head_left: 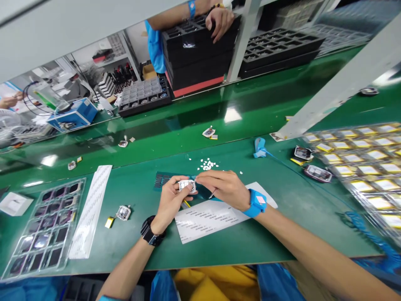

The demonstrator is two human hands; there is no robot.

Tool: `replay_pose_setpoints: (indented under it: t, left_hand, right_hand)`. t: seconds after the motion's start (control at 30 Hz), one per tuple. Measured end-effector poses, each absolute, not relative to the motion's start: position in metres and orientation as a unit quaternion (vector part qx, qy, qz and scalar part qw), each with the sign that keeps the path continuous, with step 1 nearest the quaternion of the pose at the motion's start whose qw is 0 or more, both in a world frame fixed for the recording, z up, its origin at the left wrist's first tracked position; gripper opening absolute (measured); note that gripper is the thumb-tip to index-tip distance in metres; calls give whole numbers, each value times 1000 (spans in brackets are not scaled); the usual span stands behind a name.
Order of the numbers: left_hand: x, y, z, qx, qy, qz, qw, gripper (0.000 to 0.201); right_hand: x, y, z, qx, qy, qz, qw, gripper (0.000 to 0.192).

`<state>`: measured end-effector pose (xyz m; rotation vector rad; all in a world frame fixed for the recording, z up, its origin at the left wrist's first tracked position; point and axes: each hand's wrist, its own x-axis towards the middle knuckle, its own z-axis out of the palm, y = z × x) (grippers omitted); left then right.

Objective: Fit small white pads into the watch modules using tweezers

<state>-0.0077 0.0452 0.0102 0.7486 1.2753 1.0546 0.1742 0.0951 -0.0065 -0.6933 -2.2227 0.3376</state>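
Observation:
My left hand (173,200) is closed around a small white watch case (187,186), its open inner side facing up and the thumb lying on it. The fingertips of my right hand (224,186) are pinched together at the case's right edge. A slim metal tool (213,193) sticks out beneath that hand; its kind is unclear. A yellow battery (186,204) shows just below the case. Under both hands lie a printed white sheet (200,223) and a dark sheet of small parts (161,179). Small white pieces (207,164) are scattered beyond them.
Left are a tray of watch screens (46,225), a white strip (90,209) and another case (123,212) with its battery. At right, a battery tray (369,167), dark cases (318,173) and a blue coiled cord (363,225). Across the bench, a co-worker's hand (220,23) rests on black trays.

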Motion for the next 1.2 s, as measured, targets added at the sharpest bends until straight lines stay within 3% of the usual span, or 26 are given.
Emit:
replay_pose_setpoints:
  t: [0.17,0.33,0.53,0.97,1.2]
  left_hand:
    - [-6,41,10,349,542,471,602,46]
    - [0,35,6,364,540,509,562,42]
    - [5,31,4,370,529,530,550,38]
    - [3,29,0,424,540,523,504,24]
    - [2,29,7,428,551,528,484,21]
  right_hand:
    - [172,92,-7,-299,-866,102,387,24]
    - [158,81,-1,-309,-809,189,463,19]
    - [152,75,-1,-313,-780,228,492,16]
    - [152,74,-3,-308,-785,246,478,19]
    - [150,76,5,-388,-701,382,461,8]
